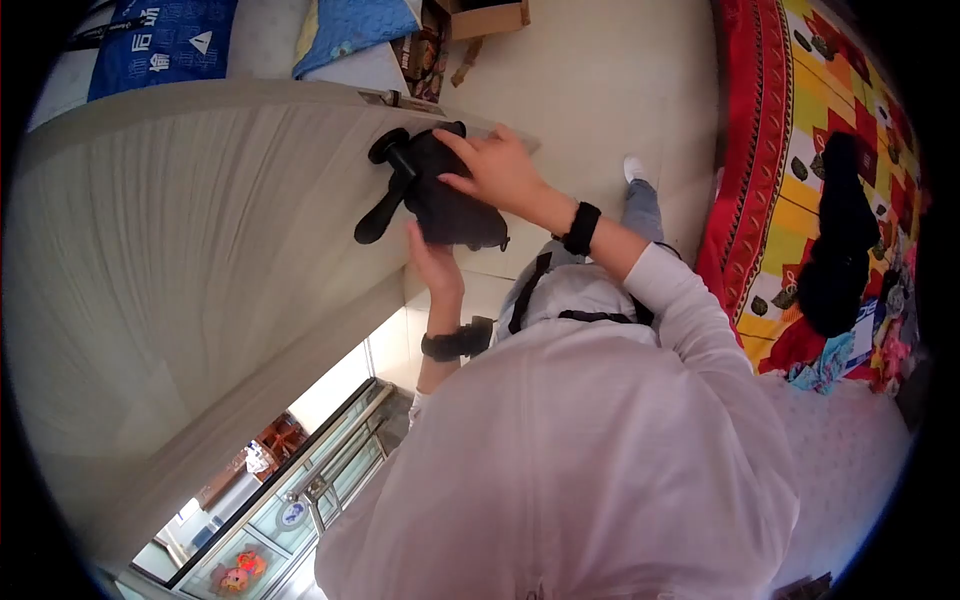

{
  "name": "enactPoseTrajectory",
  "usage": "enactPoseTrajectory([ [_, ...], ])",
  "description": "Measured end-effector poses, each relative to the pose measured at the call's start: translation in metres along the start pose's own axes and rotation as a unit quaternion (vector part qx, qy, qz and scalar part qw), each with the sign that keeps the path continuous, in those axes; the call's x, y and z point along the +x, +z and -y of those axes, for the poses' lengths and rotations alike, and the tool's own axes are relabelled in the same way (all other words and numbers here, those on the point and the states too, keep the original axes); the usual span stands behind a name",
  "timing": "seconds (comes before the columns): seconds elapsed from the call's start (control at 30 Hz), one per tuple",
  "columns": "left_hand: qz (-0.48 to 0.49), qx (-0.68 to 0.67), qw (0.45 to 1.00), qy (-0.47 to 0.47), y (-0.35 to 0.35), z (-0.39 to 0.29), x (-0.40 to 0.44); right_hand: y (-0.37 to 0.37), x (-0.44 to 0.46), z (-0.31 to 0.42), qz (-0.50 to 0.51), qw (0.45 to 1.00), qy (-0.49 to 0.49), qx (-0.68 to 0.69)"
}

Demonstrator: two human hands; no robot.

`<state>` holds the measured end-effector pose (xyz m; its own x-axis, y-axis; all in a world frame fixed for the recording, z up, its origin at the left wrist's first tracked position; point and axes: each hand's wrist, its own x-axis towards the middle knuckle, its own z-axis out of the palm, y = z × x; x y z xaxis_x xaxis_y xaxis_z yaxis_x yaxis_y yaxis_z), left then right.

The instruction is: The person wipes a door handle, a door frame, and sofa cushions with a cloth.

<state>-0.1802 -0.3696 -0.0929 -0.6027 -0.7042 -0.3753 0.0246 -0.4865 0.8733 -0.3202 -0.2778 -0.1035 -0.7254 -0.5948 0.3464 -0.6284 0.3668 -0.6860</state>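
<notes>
A dark grey cloth item (455, 200), perhaps a bag, hangs close to the black door handle (378, 215), with a small cord end at its lower right corner. My left hand (436, 265) grips its lower edge from below; the thumb shows and the other fingers are mostly hidden behind the cloth. Over the upper right part lies my right hand (500, 178), its fingers spread apart and the fingertips touching the cloth near the handle's base. Both wrists wear black bands.
The pale wood-grain door (200, 250) fills the left side. A bed with a red and yellow patterned cover (790, 200) is on the right, with dark clothing (840, 240) on it. A cardboard box (490, 18) stands at the top. Through the gap below is a metal railing (330, 470).
</notes>
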Motion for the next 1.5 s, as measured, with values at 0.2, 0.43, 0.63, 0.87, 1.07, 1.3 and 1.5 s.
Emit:
enactPoseTrajectory([
  [0.2,0.03,0.228,0.973,-0.001,0.001,-0.002,-0.006,0.003,-0.008,-0.001,0.078,0.934,0.171,0.304],
  [0.43,-0.031,0.175,0.984,0.02,-0.004,-0.009,-0.005,0.004,0.009,0.005,0.031,0.973,0.116,0.197],
  [0.63,-0.08,0.167,0.975,0.12,0.0,-0.026,0.012,0.002,0.025,0.015,-0.078,0.933,0.18,0.301],
  [0.87,0.009,0.307,0.948,0.085,0.021,-0.01,0.026,0.033,0.006,-0.012,-0.036,0.942,0.243,0.229],
  [1.07,0.016,0.41,0.899,0.152,0.013,-0.002,0.02,0.037,-0.001,-0.018,-0.036,0.936,0.236,0.258],
  [1.3,0.18,0.606,0.731,0.258,0.032,0.003,-0.017,0.021,-0.033,-0.033,0.053,0.928,0.281,0.24],
  [1.5,0.154,0.505,0.821,0.218,0.038,0.002,-0.018,-0.006,-0.015,-0.005,-0.072,0.946,0.196,0.249],
])
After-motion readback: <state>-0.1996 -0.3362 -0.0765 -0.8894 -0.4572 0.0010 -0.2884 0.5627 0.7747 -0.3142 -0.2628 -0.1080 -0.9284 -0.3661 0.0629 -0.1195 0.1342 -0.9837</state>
